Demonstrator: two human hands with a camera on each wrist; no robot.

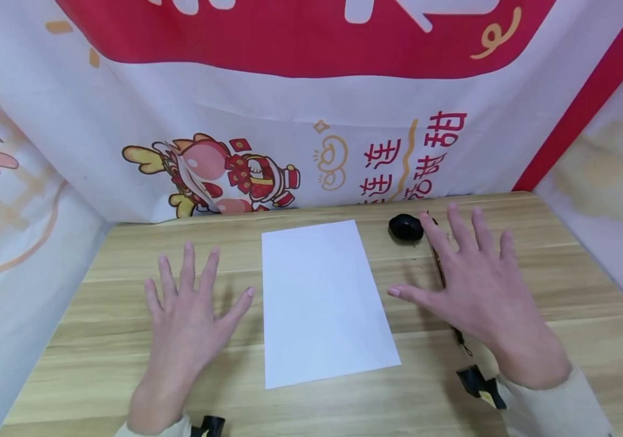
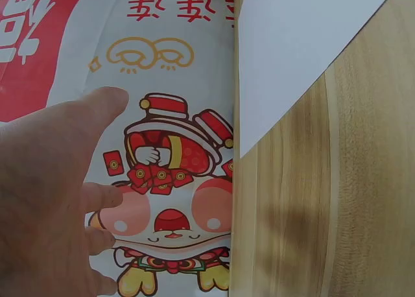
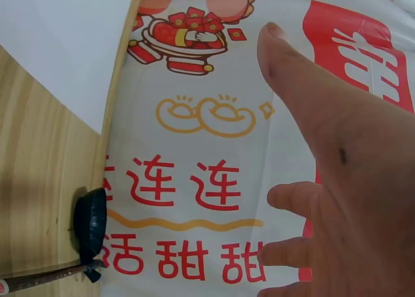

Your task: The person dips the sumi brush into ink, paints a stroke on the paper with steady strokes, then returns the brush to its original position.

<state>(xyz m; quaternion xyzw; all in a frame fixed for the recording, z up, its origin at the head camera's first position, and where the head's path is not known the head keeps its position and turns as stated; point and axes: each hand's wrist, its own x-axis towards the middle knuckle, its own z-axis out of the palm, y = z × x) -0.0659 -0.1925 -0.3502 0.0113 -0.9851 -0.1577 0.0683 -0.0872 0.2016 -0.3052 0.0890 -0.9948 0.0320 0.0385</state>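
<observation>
A blank white sheet of paper (image 1: 324, 303) lies on the wooden table between the hands. To its left, my left hand (image 1: 187, 321) hovers palm down with fingers spread, holding nothing. My right hand (image 1: 477, 291) is likewise spread, on the paper's right side, over a thin dark stick (image 1: 440, 272) with a small cord loop at its near end. The hand hides part of this stick, which looks like a brush. Just beyond the right thumb and index finger sits a small rounded black object (image 1: 406, 227). In the right wrist view, the black object (image 3: 89, 222) stands close to the stick's end.
A white cloth backdrop (image 1: 289, 109) with red lettering and a cartoon figure rises behind the table's back edge (image 1: 224, 216). Printed cloth side panels (image 1: 22, 200) stand at left and right. Black straps (image 1: 480, 385) circle both sleeves near the wrists.
</observation>
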